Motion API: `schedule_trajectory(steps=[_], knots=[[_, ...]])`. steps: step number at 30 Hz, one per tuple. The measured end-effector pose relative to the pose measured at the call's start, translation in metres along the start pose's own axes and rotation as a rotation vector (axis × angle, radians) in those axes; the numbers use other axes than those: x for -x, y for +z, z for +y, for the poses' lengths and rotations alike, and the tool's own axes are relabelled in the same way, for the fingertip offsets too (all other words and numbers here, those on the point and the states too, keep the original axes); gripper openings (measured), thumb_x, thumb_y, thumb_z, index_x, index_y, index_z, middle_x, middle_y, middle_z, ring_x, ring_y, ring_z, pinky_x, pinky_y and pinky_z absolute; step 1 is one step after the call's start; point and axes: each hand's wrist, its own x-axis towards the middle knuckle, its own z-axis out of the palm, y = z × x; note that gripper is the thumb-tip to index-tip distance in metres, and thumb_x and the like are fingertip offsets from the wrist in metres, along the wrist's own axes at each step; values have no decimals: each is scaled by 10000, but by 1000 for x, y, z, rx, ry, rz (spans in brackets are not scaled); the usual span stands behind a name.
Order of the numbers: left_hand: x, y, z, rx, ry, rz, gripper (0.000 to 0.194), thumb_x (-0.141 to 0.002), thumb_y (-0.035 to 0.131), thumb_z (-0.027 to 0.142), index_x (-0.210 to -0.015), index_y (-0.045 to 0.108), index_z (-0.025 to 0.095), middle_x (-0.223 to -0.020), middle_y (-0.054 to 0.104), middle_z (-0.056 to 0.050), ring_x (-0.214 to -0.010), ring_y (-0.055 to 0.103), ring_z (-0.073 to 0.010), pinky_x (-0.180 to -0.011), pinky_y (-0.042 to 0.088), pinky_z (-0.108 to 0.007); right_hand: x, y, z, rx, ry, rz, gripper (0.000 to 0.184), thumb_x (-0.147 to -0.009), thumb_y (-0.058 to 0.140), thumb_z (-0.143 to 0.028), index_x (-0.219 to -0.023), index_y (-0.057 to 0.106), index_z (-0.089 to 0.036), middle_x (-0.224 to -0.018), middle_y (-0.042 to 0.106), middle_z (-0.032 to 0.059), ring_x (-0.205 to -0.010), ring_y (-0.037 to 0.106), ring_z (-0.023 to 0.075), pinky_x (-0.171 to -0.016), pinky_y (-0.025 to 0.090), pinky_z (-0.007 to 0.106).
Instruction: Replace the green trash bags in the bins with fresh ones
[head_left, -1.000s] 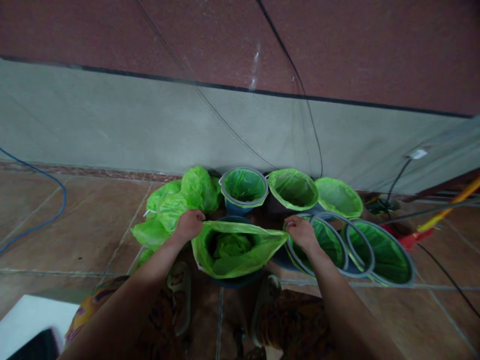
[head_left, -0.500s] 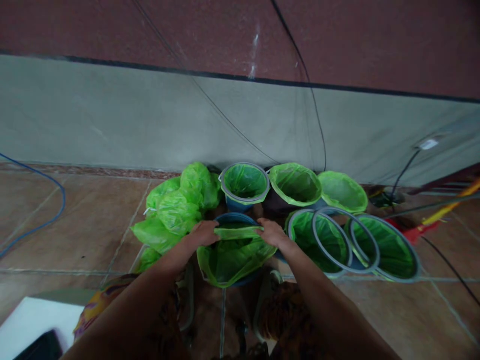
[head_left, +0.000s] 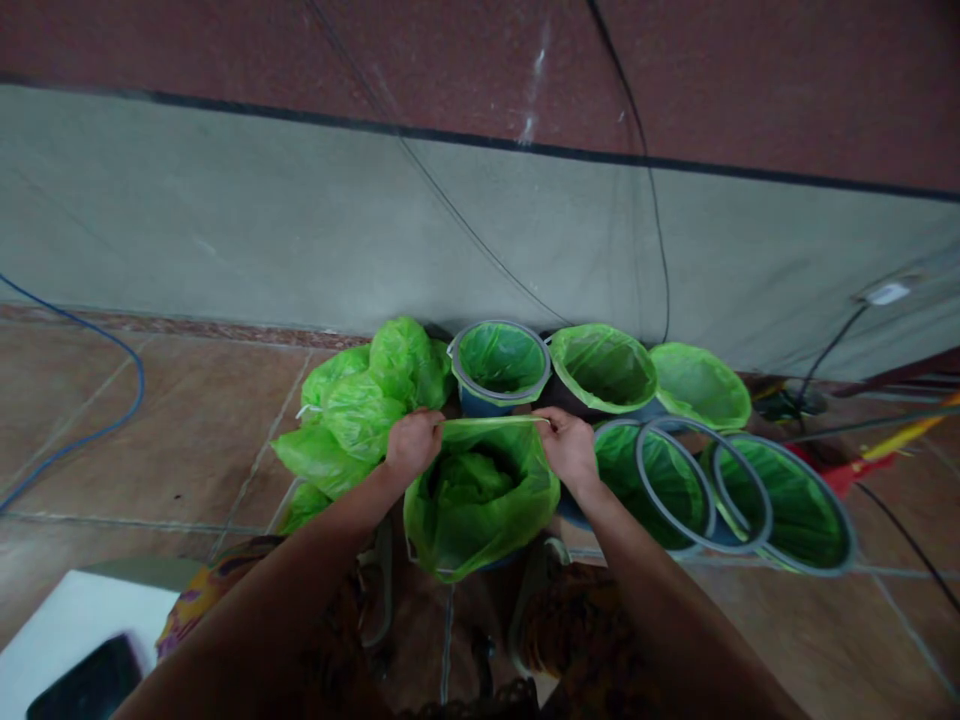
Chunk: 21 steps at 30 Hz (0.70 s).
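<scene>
A green bin bag (head_left: 480, 535) hangs open in a bin between my feet, its near edge folded over the front rim. My left hand (head_left: 414, 443) pinches the far edge of the bag at its left end. At the right end, my right hand (head_left: 568, 446) grips the same edge, so it is stretched straight between them. The bag hides most of the bin. Just beyond stands a blue bin with a grey rim (head_left: 501, 358), lined in green. Left of my left hand lies a heap of filled green bags (head_left: 358, 412).
Lined bins (head_left: 604, 368) stand along the wall. To the right, a loose grey ring (head_left: 703, 484) lies across two more lined bins (head_left: 787, 510). A blue cable (head_left: 139, 385) curves over the tiles at left. A phone (head_left: 86, 685) rests on a white surface.
Both my hands have moved up and away from me, pulling the far edge of the bag over the bin's back rim. The bag's mouth is wider. The view has shifted slightly.
</scene>
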Motion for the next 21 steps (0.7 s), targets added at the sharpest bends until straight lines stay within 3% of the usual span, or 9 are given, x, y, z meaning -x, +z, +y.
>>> schedule_trajectory(steps=[9,13,17,21], knots=[[3,2,3,-32,31,-23,314,-915,391,252,-976,695,202,-984,678,-77,-888,638,-198,-789,464,-284,6,-5,-2,104,11,-22,304,-900,453,-333,-1020,723,-264,-932,742,45,-850,661,198,-758,436,261],[4,-1,4,-53,15,-29,325,-931,379,293,-958,686,187,-994,674,-88,-887,639,-200,-780,461,-288,5,-7,3,115,8,45,322,-905,448,-339,-1095,698,-268,-981,734,49,-853,659,197,-763,436,268],[3,-4,3,-76,-31,-17,338,-934,363,285,-963,679,171,-1003,677,-101,-885,643,-201,-758,461,-281,2,-8,7,161,13,-38,289,-902,461,-335,-1022,708,-247,-908,735,56,-826,660,193,-738,439,262],[1,-5,1,-92,-95,15,345,-932,351,280,-948,682,185,-1008,685,-94,-884,654,-208,-745,470,-283,-3,-7,15,52,67,-31,433,-883,507,-430,-1238,577,-193,-977,719,64,-856,664,191,-760,461,272]])
